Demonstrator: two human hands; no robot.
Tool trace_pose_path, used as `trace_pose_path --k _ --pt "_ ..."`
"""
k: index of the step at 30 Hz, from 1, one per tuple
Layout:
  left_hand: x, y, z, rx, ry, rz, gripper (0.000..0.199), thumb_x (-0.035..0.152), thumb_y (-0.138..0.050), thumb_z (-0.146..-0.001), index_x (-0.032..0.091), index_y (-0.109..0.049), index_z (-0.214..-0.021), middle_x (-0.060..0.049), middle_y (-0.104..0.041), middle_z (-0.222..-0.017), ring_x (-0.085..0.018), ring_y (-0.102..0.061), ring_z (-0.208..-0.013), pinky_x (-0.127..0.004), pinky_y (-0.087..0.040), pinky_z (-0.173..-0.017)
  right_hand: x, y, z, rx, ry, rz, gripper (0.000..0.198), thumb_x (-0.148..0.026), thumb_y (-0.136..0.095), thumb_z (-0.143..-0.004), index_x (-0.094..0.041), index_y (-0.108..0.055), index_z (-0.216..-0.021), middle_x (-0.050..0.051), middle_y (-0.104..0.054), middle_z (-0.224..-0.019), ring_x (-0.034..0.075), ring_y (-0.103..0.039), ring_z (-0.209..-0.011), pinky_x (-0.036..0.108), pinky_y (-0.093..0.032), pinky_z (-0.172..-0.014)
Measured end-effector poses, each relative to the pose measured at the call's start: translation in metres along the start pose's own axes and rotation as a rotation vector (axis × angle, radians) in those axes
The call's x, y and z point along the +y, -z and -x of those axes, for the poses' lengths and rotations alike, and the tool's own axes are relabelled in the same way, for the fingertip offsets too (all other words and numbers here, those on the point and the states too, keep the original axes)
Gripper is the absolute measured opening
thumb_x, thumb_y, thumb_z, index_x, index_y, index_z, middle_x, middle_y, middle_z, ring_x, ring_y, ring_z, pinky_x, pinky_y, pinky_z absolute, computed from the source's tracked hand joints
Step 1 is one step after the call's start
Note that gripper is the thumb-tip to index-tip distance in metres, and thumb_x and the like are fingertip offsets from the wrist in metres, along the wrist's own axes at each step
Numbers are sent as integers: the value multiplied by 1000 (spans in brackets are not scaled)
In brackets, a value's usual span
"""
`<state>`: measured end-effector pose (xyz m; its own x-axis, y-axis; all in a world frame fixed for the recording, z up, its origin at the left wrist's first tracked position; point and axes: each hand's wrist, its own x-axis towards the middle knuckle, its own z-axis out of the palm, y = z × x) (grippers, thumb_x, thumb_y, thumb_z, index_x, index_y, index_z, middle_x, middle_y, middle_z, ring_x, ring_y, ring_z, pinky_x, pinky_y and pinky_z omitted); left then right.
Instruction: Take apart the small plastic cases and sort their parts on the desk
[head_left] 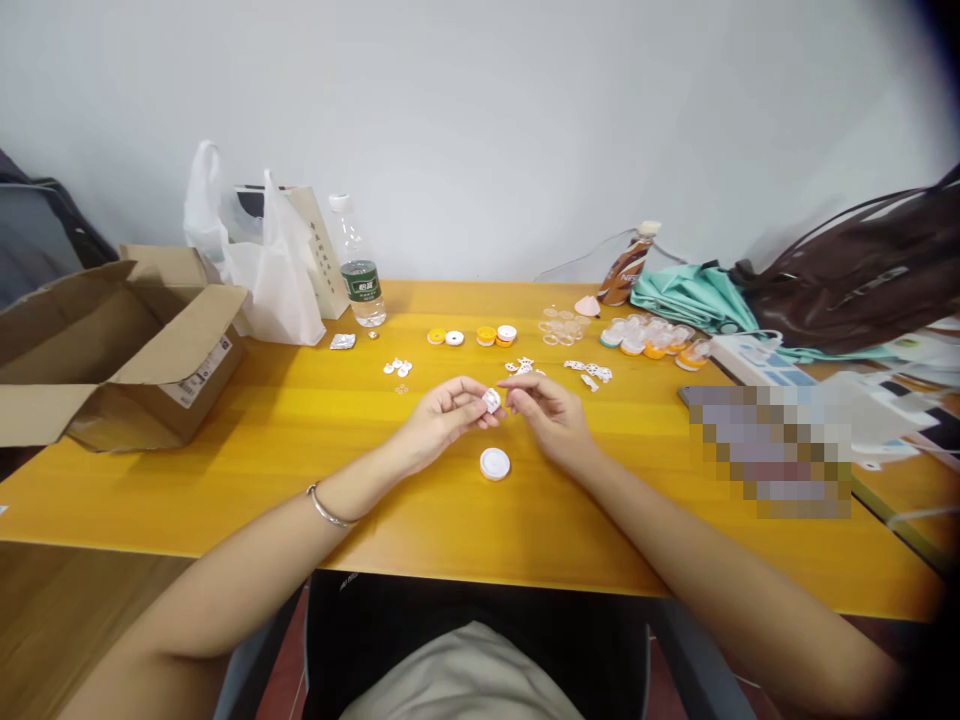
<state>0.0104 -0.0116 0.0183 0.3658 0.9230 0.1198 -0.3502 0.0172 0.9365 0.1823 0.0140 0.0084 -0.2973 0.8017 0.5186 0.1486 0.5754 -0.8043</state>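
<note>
A: Where is the small white part [492,400] now?
B: It is in the left hand [459,408], above the middle of the counter [420,520]. The thumb and fingers are closed on it.
A: And the right hand [550,412]?
B: It is just beside the part, with fingers bent and thumb near the forefinger. I cannot tell whether it touches the part or holds something.
A: How is the room around them?
B: A wide stretch of wood goes from the hands to the cardboard box [161,400] on the left, and a narrower one to the blurred flat object [757,450] on the right. The white disc [495,464] lies flat between the hands and the front edge. Beyond the hands, near to them, are loose white pieces [525,366].
A: Which way does the part point?
B: It seems tilted, with one face toward the person. Its long axis is too small to judge.
</note>
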Motion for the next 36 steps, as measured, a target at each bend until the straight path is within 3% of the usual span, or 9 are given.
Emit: trace_pose_path --k 4,9,16,26,31,36 --pt "-2 2 -2 -14 28 84 24 26 -70 -70 15 -54 -85 -2 -61 -78 -8 -58 -72 -22 -44 -72 -11 -4 5 -84 138 28 33 -29 -60 -77 -24 -58 -110 1 -55 -74 13 -51 -68 29 -44 -66" --pt "-3 1 -2 -42 50 112 24 25 -70 -70 15 -55 -85 0 -59 -74 -7 -56 -68 -20 -44 -69 -15 -5 6 -41 188 81 24 -23 -58 -79 -25 -62 -103 -1 -49 -67 12 -46 -62 27 -41 -60" --pt "-6 1 1 -73 122 -20 26 37 -68 -71 13 -57 -77 -2 -57 -73 -9 -54 -65 -23 -44 -66 -14 -7 10 -75 96 -24 22 -29 -60 -78 -25 -61 -99 0 -53 -70 13 -50 -64 29 -43 -62" --pt "-11 2 -1 -46 -22 -215 29 43 -58 -77 15 -51 -74 1 -53 -67 -8 -48 -61 -22 -40 -62 -19 -8 10 -136 -6 -232 22 -26 -59 -79 -24 -54 -100 -1 -58 -72 13 -59 -68 28 -46 -64" --pt "-12 -4 1 58 -120 -507 29 42 -50 -82 16 -47 -70 2 -49 -64 -9 -46 -60 -21 -39 -60 -16 -11 9 -115 -124 -284 13 -33 -57 -80 -21 -53 -85 -2 -55 -68 10 -53 -58 23 -42 -55" --pt "-18 -7 1 156 -150 -727 26 38 -45 -85 17 -46 -70 3 -44 -59 -9 -40 -56 -21 -34 -55 -9 -13 9 -106 -186 -241 19 -38 -45 -86 -21 -52 -80 -3 -50 -66 8 -43 -52 22 -36 -50"
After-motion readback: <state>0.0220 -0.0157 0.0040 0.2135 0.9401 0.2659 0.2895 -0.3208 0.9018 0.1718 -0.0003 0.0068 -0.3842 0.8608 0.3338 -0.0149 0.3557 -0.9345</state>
